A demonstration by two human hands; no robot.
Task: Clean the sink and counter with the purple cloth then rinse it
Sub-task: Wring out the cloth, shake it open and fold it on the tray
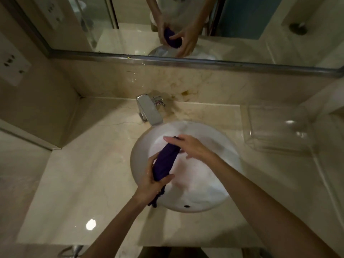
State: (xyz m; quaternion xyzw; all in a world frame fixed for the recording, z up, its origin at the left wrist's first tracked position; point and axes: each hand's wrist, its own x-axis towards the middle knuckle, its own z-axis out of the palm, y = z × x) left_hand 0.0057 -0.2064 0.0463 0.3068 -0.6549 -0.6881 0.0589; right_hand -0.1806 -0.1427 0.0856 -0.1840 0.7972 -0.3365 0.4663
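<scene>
The purple cloth (pixel 165 162) is bunched into a thick roll above the round white sink (pixel 210 183). My left hand (pixel 152 180) grips its lower end over the sink's left rim, and a loose tail hangs below that hand. My right hand (pixel 188 146) holds the roll's upper end, fingers stretched across it and thumb underneath. The sink sits on a beige marble counter (pixel 83 174). A chrome tap (pixel 149 110) stands behind the sink; no water stream is visible.
A clear plastic tray (pixel 277 127) lies on the counter to the right of the sink. A mirror (pixel 167 25) on the back wall reflects both hands and the cloth. A wall socket plate (pixel 11 66) is at the left. The overflow hole (pixel 186 206) faces the near rim.
</scene>
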